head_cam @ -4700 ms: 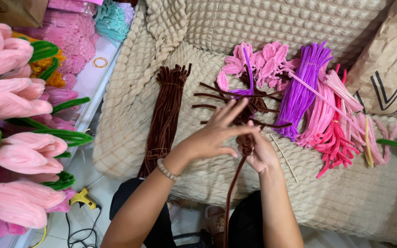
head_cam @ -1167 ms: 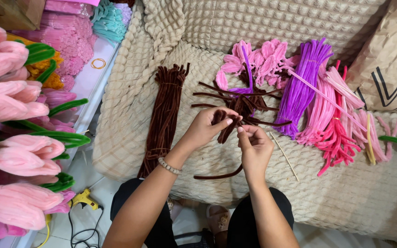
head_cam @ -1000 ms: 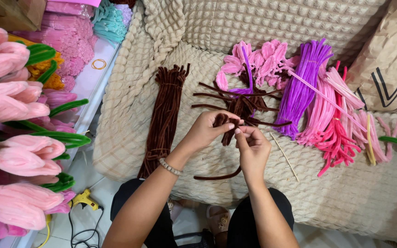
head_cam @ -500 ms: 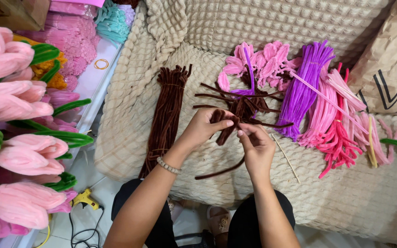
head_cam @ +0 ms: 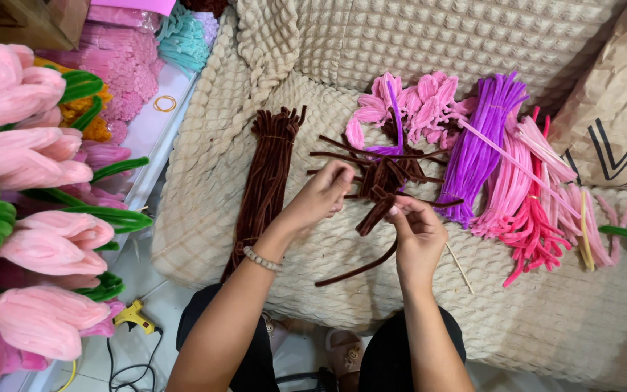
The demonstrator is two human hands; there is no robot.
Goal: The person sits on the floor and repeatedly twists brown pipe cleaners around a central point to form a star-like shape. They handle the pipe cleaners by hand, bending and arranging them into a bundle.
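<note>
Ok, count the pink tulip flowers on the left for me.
4 in plain view, stacked down the left side: top tulip, second tulip, third tulip, bottom tulip. Pink bits at the frame edge may be more, cut off.

Layout: craft stems on cushion

Stem bundle (head_cam: 266, 181) lies at nine o'clock of both hands; loose stem heap (head_cam: 517, 189) at three; tulips (head_cam: 30, 218) far at nine, glue gun (head_cam: 136, 316) at seven.

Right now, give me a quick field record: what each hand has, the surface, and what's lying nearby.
left hand: pinching brown pipe cleaners
right hand: gripping the same twisted cluster from below
surface: beige textured cushion
left of hands: brown bundle
right of hands: purple bundle, pink bundle
far left: pink fuzzy tulips
floor: yellow glue gun
</note>
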